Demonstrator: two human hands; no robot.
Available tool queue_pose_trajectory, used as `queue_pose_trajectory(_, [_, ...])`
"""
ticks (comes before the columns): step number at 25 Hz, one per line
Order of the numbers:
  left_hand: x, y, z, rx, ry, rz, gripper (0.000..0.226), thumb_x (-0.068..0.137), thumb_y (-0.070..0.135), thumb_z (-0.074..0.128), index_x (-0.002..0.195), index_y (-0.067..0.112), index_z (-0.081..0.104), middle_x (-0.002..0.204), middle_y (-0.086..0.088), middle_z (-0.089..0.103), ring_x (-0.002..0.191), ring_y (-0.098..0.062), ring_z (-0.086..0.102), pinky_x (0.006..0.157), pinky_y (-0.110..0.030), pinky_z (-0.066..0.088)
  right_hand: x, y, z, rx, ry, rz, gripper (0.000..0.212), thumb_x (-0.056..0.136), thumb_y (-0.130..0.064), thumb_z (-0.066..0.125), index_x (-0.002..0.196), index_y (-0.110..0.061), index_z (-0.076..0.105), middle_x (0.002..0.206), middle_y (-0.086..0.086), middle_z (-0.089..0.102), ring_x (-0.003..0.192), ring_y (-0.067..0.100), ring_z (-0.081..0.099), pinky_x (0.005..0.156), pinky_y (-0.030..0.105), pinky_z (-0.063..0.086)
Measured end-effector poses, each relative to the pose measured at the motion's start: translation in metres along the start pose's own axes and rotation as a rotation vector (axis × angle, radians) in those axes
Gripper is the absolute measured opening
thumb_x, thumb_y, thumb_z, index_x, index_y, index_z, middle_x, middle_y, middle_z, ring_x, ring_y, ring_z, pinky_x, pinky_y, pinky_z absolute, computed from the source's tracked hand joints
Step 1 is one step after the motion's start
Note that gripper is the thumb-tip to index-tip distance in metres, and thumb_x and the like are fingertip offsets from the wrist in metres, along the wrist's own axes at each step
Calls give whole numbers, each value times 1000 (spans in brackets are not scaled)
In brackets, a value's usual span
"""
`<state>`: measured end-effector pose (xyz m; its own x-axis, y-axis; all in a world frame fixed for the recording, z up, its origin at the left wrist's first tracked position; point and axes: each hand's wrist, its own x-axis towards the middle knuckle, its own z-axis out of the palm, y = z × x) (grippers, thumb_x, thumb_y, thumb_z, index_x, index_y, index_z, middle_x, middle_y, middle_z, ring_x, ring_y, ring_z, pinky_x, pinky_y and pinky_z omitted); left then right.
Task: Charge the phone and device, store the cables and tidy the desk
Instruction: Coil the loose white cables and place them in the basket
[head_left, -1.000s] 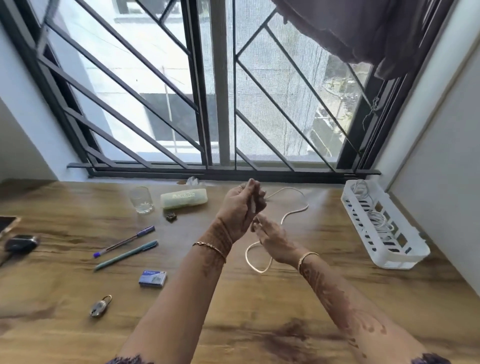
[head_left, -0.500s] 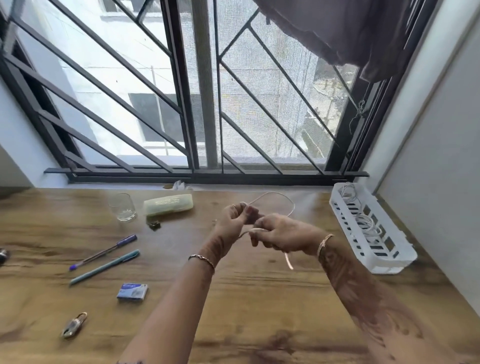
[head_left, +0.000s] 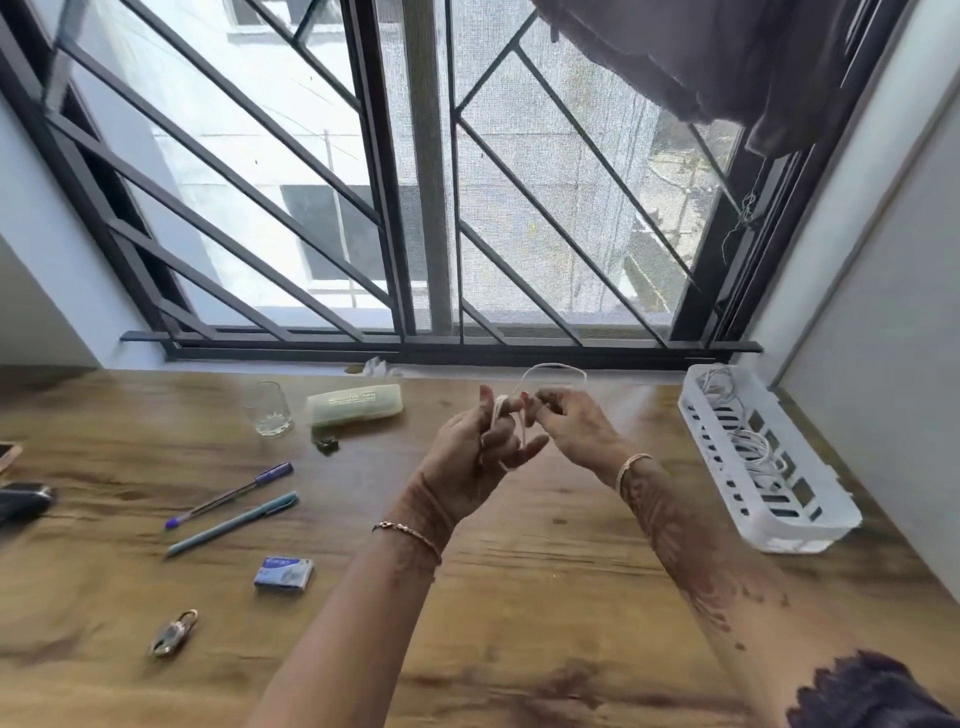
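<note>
Desk (head_left: 545, 597) edge nearest the camera is out of view; bare wood runs under both forearms, open between the clutter on the left and the basket on the right. Left side, near to far: padlock (head_left: 173, 634), small blue box (head_left: 284, 572), teal pen (head_left: 234, 522), purple pen (head_left: 231, 493), then a dark device (head_left: 23, 501) and a phone corner (head_left: 9, 454) at the left frame edge. Both hands are raised over mid-desk, close together. Left hand (head_left: 480, 452) has fingers partly curled, white cable (head_left: 553, 370) wrapped around them and pinched at the thumb. Right hand (head_left: 574, 428) has fingertips closed on the same cable just beside the left thumb; a loop of cable arcs up and away beyond both hands. White slotted basket (head_left: 810, 525) sits along the right wall, well apart from the hands, with coiled white cables (head_left: 753, 447) inside. Far side: glass (head_left: 267, 408) and a pale case (head_left: 356, 405) near the back edge, a small dark clip (head_left: 326, 445) just in front of the case. Window grille (head_left: 415, 208) bounds the desk at the back, walls on both sides.
</note>
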<state>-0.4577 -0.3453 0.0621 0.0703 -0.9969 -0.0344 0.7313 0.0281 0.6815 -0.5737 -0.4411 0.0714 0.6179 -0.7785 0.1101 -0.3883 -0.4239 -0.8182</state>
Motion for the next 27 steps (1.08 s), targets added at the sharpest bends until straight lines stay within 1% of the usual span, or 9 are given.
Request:
queue_pose_trajectory(3, [13,2,5,-159,145,120,33,102,32,33,90,7,52,49,7,31,35,-4,28,68,-30,59,-18,-4,16,35,-158,55,23,97,-24,50,78,-20,64,62,-7,50,57,6,41,59,21,38])
queue_pose_trajectory(5, [20,1,6,-120,281,189,31,103,27,34,97,4,54,51,6,32,36,-4,29,70,-30,59,-22,-6,25,-28,-228,77,21,97,-24,50,95,-12,67,65,-11,50,59,3,44,66,25,39])
queue_pose_trajectory(8, [26,-2,7,43,391,265,34,103,23,34,100,1,59,52,6,38,41,-4,36,75,-25,55,-22,-13,25,-242,-346,41,22,96,-20,48,95,-9,67,83,2,67,78,17,61,76,32,45])
queue_pose_trajectory(11, [30,-8,8,566,459,307,29,103,24,35,96,10,59,62,1,49,49,-10,45,51,-28,49,-17,-27,6,-455,-418,-38,19,90,-21,53,85,-19,71,92,0,70,88,17,62,75,27,44])
queue_pose_trajectory(14, [26,-10,2,1108,519,283,23,102,21,37,100,10,58,78,-8,62,65,-23,60,63,-40,55,-9,-44,-22,-446,-464,-79,15,85,-22,62,73,-20,70,66,-8,63,61,1,55,62,16,42])
queue_pose_trajectory(18, [19,-5,-8,1005,442,106,26,103,18,34,95,7,56,65,-6,56,42,2,49,45,-11,38,-3,-55,-37,-461,-497,-123,18,88,-23,62,74,-17,70,59,-10,54,51,2,43,47,11,33])
queue_pose_trajectory(22, [21,-9,-19,933,342,36,34,101,16,36,78,7,59,60,-4,54,50,-9,44,52,-23,35,2,-57,-33,-432,-581,-166,18,89,-21,63,72,-19,68,54,-14,53,44,-2,43,48,9,32])
queue_pose_trajectory(24, [19,-9,-21,758,291,4,39,102,16,35,76,7,62,49,3,45,47,-9,37,57,-27,35,12,-50,-32,-407,-463,-207,20,88,-22,64,69,-15,67,53,-12,51,44,0,44,49,10,33])
queue_pose_trajectory(27, [12,-4,-15,459,189,-50,45,103,27,33,83,2,64,43,5,30,41,-8,30,68,-29,54,28,-27,-28,-246,-284,-187,30,80,-35,73,67,-10,64,55,-5,50,52,6,41,54,25,35])
